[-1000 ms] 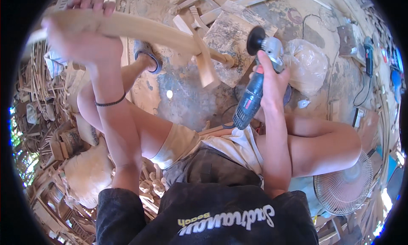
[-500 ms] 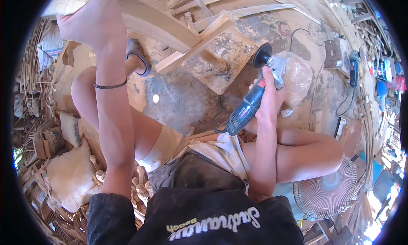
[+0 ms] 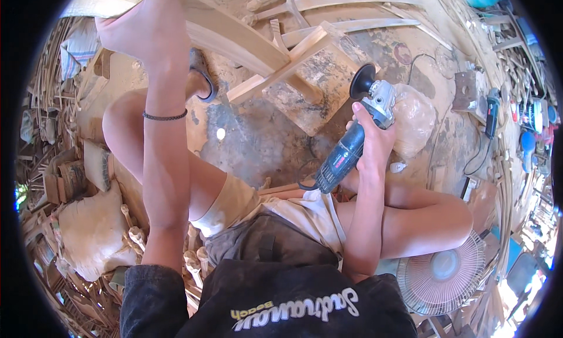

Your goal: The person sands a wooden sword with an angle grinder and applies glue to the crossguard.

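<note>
My right hand [image 3: 375,138] is wrapped round the blue body of an angle grinder [image 3: 346,153], its thumb lying along the side near the grey metal head. A round black disc [image 3: 363,81] is on the head and faces up and left, apart from any wood. My left hand [image 3: 143,30] is raised at the upper left, against a pale curved piece of wood [image 3: 234,36]; its fingers are mostly hidden or cut off by the picture's edge. That wood meets a straight crosspiece [image 3: 280,66] above a stained board [image 3: 322,106] on the floor.
A stuffed plastic bag [image 3: 415,121] lies beyond the grinder. A second blue power tool [image 3: 492,112] with a cord is at the right. A round fan [image 3: 444,266] stands by my right knee. Carved wooden pieces [image 3: 136,235] and a dusty sack [image 3: 94,235] lie at the left.
The view has shifted slightly, so most things sit a little further right. The grinder has rolled a little in my right hand's grip, showing more of its head. My left hand stays by the wood.
</note>
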Demonstrator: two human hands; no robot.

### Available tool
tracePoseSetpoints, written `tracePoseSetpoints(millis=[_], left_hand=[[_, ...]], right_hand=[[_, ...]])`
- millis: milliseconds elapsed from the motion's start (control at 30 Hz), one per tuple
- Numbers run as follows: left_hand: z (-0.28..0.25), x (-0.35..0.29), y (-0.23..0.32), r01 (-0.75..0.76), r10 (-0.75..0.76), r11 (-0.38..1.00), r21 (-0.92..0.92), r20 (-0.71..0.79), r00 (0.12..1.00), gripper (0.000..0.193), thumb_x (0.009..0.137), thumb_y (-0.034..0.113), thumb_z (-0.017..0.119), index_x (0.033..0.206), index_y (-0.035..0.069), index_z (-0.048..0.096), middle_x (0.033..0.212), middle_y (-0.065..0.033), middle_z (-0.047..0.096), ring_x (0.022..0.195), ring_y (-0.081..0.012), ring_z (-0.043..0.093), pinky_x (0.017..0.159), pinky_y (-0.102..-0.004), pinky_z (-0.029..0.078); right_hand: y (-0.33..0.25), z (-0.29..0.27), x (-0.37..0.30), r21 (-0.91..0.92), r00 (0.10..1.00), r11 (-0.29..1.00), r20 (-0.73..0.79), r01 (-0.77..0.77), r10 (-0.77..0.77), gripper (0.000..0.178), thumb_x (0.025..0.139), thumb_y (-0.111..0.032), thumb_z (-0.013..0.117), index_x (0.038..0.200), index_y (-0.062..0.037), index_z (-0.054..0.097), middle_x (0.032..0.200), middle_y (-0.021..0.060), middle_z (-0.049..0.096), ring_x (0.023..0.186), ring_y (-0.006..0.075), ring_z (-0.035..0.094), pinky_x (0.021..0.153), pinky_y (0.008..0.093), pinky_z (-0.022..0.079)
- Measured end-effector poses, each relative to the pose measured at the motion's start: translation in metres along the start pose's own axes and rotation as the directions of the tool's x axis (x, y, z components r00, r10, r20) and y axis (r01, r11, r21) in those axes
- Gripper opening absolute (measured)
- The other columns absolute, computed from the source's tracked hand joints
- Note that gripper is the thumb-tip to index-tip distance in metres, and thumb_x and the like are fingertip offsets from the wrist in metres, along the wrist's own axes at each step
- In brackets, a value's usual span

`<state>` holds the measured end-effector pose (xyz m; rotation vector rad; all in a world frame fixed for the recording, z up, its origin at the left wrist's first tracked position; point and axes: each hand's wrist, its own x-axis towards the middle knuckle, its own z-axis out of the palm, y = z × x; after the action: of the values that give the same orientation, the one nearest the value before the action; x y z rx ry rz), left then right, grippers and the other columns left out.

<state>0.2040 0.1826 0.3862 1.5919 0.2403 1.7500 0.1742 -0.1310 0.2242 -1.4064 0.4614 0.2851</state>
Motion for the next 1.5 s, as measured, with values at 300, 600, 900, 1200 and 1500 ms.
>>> tracePoseSetpoints(millis=[300,600,900,1200,1500], left_hand=[[0.001,0.000,0.020,0.209,-0.208,0.978,-0.012,0.039,0.977,0.031,0.095,0.006,0.088,0.121,-0.003,0.074,0.103,-0.0046,0.078,0.083,-0.0090,0.071,0.072,-0.0247,0.056],[0.011,-0.006,0.034,-0.003,0.067,0.980,-0.201,0.315,0.947,0.028,0.090,0.005,0.087,0.108,-0.003,0.067,0.090,-0.0093,0.074,0.075,-0.0174,0.070,0.067,-0.0300,0.055],[0.047,-0.036,0.060,-0.007,0.074,0.976,-0.219,0.296,0.952,0.036,0.082,0.004,0.086,0.108,-0.003,0.061,0.090,-0.0175,0.069,0.080,-0.0322,0.070,0.072,-0.0391,0.054],[0.067,-0.040,0.073,-0.030,0.103,0.976,-0.214,0.340,0.935,0.045,0.076,0.003,0.083,0.110,-0.003,0.055,0.093,-0.0254,0.061,0.086,-0.0474,0.065,0.077,-0.0497,0.052],[0.078,-0.060,0.095,-0.036,0.120,0.976,-0.216,0.390,0.913,0.050,0.075,0.007,0.085,0.116,-0.003,0.057,0.097,-0.0267,0.063,0.091,-0.0508,0.065,0.081,-0.0538,0.052]], right_hand=[[0.003,-0.005,-0.003,-0.053,0.995,0.996,0.069,0.071,-0.067,0.045,0.084,-0.011,0.097,0.117,-0.0032,0.066,0.091,0.0062,0.071,0.064,0.0168,0.069,0.059,0.0319,0.059],[-0.065,-0.022,-0.018,-0.381,0.952,0.876,0.031,0.294,-0.306,0.059,0.091,-0.011,0.093,0.136,0.0025,0.058,0.093,0.0073,0.071,0.069,0.0130,0.067,0.062,0.0295,0.057],[-0.161,-0.023,-0.032,-0.690,0.676,0.160,0.588,0.706,-0.444,0.080,0.088,-0.034,0.094,0.144,0.0001,0.048,0.100,0.0209,0.078,0.084,0.0374,0.078,0.084,0.0458,0.061],[-0.176,-0.016,-0.030,-0.837,0.804,-0.042,0.538,0.546,-0.254,0.078,0.087,-0.045,0.087,0.141,-0.0034,0.049,0.097,0.0288,0.078,0.092,0.0495,0.078,0.084,0.0554,0.060],[-0.174,-0.025,-0.008,-0.829,0.799,0.008,0.537,0.560,-0.269,0.080,0.086,-0.047,0.088,0.139,0.0001,0.051,0.104,0.0323,0.077,0.102,0.0527,0.076,0.089,0.0544,0.060]])
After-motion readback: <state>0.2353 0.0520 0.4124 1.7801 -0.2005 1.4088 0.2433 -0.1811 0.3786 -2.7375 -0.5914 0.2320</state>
